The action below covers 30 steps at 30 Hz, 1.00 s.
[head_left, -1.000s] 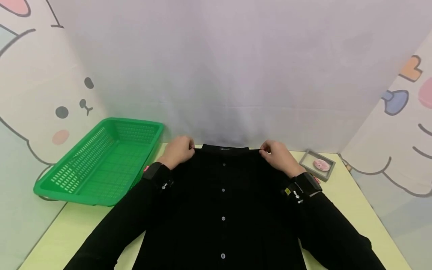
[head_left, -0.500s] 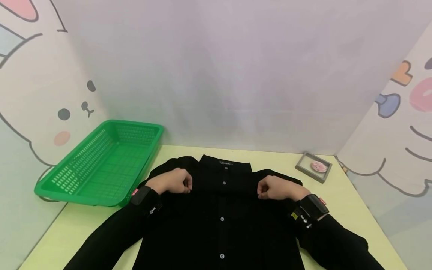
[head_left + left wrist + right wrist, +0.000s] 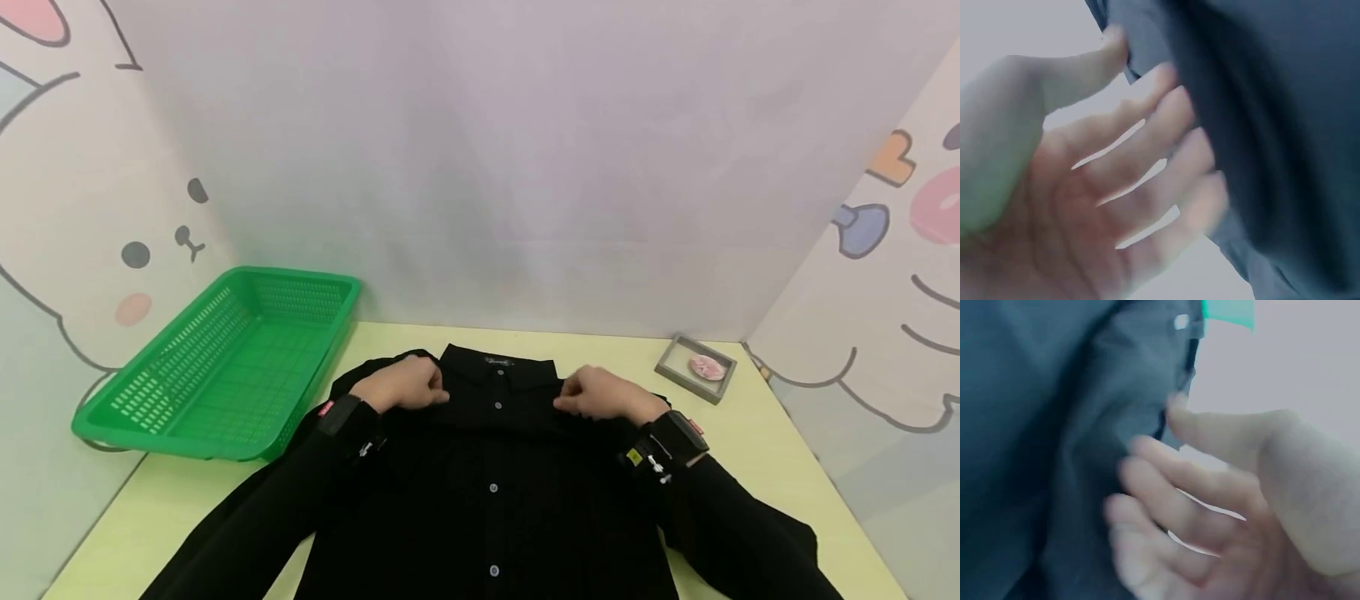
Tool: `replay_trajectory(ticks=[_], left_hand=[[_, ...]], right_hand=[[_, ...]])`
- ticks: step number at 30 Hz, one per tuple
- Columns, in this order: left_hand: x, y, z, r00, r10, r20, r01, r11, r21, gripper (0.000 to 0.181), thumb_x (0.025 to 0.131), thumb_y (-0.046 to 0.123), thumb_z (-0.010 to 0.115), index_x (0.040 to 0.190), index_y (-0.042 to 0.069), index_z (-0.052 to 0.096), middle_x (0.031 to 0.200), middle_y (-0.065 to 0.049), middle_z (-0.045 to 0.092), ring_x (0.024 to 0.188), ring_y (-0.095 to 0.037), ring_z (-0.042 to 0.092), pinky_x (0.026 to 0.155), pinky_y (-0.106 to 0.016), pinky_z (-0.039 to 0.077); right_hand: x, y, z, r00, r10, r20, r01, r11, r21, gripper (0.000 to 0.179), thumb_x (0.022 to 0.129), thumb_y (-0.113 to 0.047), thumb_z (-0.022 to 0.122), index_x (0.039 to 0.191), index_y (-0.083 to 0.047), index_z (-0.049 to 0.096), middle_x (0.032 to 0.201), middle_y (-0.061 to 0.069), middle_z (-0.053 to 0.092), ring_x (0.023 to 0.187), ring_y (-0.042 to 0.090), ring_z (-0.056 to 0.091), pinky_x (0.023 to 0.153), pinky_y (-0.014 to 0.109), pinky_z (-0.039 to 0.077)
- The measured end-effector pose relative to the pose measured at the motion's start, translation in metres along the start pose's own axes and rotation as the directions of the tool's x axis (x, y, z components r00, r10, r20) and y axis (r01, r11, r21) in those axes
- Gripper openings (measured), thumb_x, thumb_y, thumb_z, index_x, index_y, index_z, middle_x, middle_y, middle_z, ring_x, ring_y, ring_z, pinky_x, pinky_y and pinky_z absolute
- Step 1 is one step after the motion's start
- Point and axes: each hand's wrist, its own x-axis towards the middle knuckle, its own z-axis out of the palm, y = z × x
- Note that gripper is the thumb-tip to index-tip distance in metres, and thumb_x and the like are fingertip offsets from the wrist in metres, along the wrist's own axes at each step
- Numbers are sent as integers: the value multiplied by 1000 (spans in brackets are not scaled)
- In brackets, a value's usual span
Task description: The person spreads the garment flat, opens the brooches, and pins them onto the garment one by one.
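A black button-up shirt [image 3: 491,467] lies front up on the table, its collar [image 3: 498,367] at the far end. My left hand [image 3: 401,384] is over the upper chest left of the buttons. In the left wrist view its fingers [image 3: 1175,134] are loosely bent beside the dark cloth, thumb apart, with no cloth seen gripped. My right hand [image 3: 611,393] is over the chest on the other side. Its thumb and fingers [image 3: 1166,494] stand apart near a blurred ridge of the shirt in the right wrist view. Parts of both shoulders are hidden behind the hands.
A green plastic basket [image 3: 348,312] stands on the pale yellow table [image 3: 603,350] at the left. At the back right is a small grey-framed tray [image 3: 667,372] holding a pink oval item [image 3: 707,367]. A pale curtain [image 3: 510,167] hangs behind the table.
The hands first pinched the shirt's raised shoulders, then came lower and nearer with the collar lying flat behind them. Now both hands have moved slightly away from me and closer together.
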Motion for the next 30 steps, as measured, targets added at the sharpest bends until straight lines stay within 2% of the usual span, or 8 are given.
replay_trajectory(ticks=[4,8,11,13,15,21,25,30], left_hand=[[22,6,-12,989,2,-150,-5,1000,-23,23,108,19,57,123,6,69,107,-10,68,89,-22,63,83,-38,49],[43,3,-13,986,-50,-160,42,998,-53,36,108,18,57,138,-1,58,116,-17,66,93,-27,64,84,-41,49],[53,-2,-8,988,-100,-117,92,993,-68,24,106,17,59,122,-2,62,93,-14,63,77,-25,59,75,-39,45],[56,-5,-5,987,-130,-94,121,988,-90,15,105,16,61,103,1,63,77,-10,58,67,-24,55,70,-39,42],[60,-6,-2,986,-137,-97,129,988,-87,22,103,16,66,83,7,59,66,-6,52,60,-20,51,66,-36,40],[57,-4,-8,956,-127,-263,97,987,-127,43,96,18,75,69,16,42,65,0,39,60,-18,39,64,-35,30],[51,-4,-17,943,-88,-322,10,972,-235,14,102,15,67,95,7,57,78,-10,61,66,-22,56,63,-33,43],[51,-5,-28,947,-4,-321,-114,931,-347,24,110,15,51,126,-3,48,96,-16,65,68,-21,56,65,-31,48]], right_hand=[[15,-2,-3,983,12,-183,-8,1000,24,22,105,-15,60,113,3,70,92,16,69,64,16,59,62,32,52],[32,-3,-1,971,118,-207,-111,993,47,42,105,-14,61,136,14,54,110,26,67,70,18,61,70,33,52],[43,-3,1,966,205,-156,-199,979,54,26,103,-17,64,97,8,64,78,14,58,60,15,44,63,31,41],[47,-1,3,963,233,-138,-228,972,53,37,102,-19,66,71,-7,51,63,4,39,56,14,30,60,32,32],[50,2,4,961,237,-140,-232,971,52,52,101,-19,68,65,-18,30,61,-1,21,57,15,18,61,33,24],[51,10,-6,938,216,-272,-210,976,52,32,94,-22,76,78,-8,52,73,3,50,62,18,44,64,33,37],[49,9,-17,937,197,-289,-161,977,142,24,99,-21,69,99,-1,57,77,9,70,61,18,62,59,31,47],[47,1,-32,929,230,-291,-104,914,392,22,107,-17,57,115,0,44,98,23,75,66,24,71,59,34,59]])
